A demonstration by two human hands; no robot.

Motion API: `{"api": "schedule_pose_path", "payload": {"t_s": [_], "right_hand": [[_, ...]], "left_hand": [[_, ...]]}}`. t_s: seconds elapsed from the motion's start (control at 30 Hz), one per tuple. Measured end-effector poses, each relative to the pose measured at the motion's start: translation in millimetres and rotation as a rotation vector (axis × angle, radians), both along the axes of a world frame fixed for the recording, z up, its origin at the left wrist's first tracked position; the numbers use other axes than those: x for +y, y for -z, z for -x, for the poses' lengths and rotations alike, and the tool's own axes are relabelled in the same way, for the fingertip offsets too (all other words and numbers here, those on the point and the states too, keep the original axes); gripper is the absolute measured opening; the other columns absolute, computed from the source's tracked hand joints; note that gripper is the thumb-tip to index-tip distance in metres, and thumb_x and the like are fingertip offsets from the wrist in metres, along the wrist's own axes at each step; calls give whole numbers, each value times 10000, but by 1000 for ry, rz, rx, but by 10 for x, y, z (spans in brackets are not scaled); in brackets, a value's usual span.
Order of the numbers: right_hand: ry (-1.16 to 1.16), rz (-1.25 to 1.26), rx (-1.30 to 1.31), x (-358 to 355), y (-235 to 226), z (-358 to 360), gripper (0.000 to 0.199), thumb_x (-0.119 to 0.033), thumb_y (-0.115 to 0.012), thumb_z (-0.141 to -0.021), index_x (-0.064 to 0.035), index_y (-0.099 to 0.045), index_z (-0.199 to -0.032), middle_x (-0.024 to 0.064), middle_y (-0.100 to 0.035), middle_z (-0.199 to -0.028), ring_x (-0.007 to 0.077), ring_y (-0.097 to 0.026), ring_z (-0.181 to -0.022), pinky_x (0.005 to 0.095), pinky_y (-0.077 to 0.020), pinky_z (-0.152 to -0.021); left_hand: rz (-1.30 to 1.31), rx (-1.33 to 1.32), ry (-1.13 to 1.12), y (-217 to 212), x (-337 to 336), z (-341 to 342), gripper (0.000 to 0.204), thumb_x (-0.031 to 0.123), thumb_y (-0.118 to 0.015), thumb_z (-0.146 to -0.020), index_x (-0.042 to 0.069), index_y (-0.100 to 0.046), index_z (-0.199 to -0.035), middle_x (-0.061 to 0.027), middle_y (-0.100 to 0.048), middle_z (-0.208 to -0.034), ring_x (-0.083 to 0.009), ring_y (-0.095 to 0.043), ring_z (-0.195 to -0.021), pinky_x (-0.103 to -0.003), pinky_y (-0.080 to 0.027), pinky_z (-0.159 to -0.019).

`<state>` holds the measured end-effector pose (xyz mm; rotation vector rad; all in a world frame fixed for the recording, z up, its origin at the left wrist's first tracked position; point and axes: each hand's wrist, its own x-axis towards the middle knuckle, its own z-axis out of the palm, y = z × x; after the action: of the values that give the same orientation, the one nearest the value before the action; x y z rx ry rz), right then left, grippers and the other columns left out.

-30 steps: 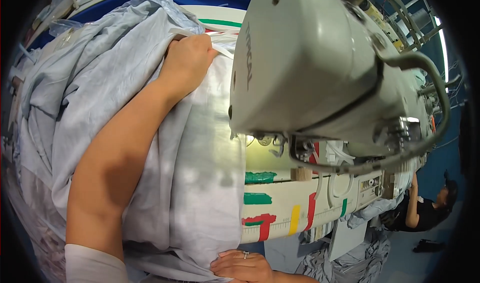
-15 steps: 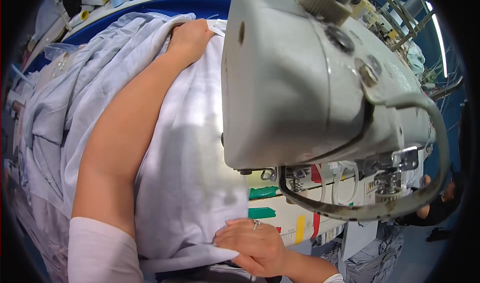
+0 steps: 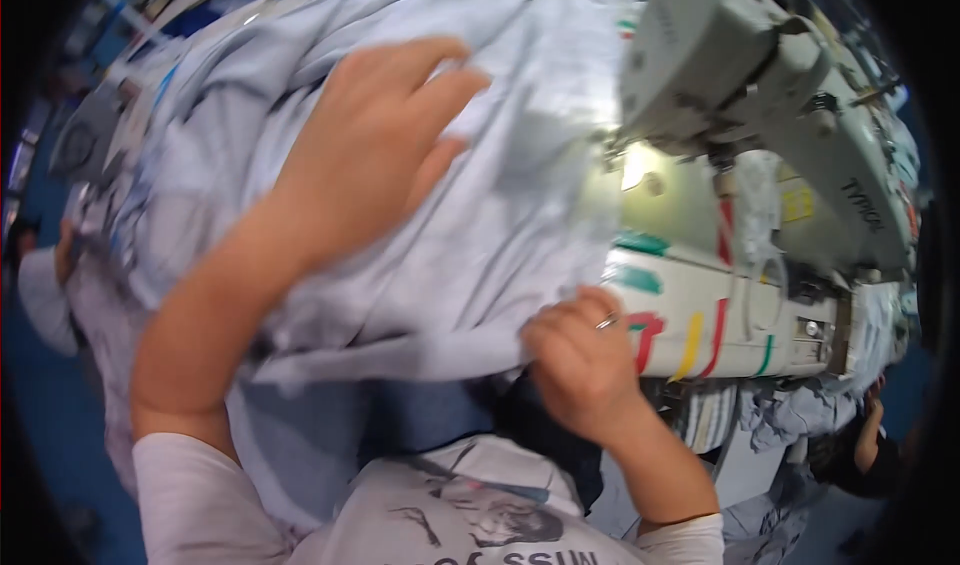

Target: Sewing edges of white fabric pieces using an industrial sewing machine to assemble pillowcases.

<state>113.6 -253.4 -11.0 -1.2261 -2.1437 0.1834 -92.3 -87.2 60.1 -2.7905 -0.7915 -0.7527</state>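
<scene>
Pressing flat on the heaped pale blue fabric [image 3: 480, 215], the left hand [image 3: 375, 155] lay spread wide over its folds, while the right hand [image 3: 580, 360] pinched the fabric's near edge just beside the cream sewing machine [image 3: 800, 135] on the bench [image 3: 700, 315].

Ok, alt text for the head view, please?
A person's left hand presses flat on pale blue fabric heaped beside a sewing machine, while the right hand grips the fabric's near edge at the machine bed.
</scene>
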Motion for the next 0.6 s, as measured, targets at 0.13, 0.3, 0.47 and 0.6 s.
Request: {"api": "schedule_pose_path", "payload": {"t_s": [0.13, 0.3, 0.47, 0.6], "right_hand": [[-32, -212, -121, 50, 82, 339, 285, -31, -641, -623, -41, -639, -908, 51, -580, -783, 227, -570, -739, 461, -415, -927], [-183, -341, -179, 174, -4, 913, 221, -46, -611, -649, -40, -614, -869, 27, -538, -730, 197, -548, -693, 434, -422, -917], [-231, -473, -205, 377, -239, 1450, 125, -77, -596, -683, -61, -570, -804, 25, -469, -678, 187, -521, -653, 403, -429, -899], [-223, -558, -239, 555, -515, 1727, 87, -66, -596, -702, -80, -529, -755, 35, -501, -683, 199, -549, -686, 393, -433, -890]], "left_hand": [[14, -363, -128, 571, -1527, 1176, 267, -57, -660, -734, 33, -559, -964, -139, -593, -911, -271, -566, -756, -385, -419, -651], [252, -489, -488, 1464, -2666, 1426, 333, -53, -695, -722, 41, -570, -1015, -144, -577, -973, -306, -566, -833, -386, -460, -720], [216, -620, -582, 1693, -2587, 1347, 358, -43, -692, -745, 14, -560, -1072, -170, -564, -1037, -344, -566, -923, -394, -477, -816], [137, -802, -550, 1608, -2150, 1397, 436, -37, -688, -758, -17, -497, -1150, -197, -541, -1108, -356, -536, -1030, -400, -451, -899]]}}
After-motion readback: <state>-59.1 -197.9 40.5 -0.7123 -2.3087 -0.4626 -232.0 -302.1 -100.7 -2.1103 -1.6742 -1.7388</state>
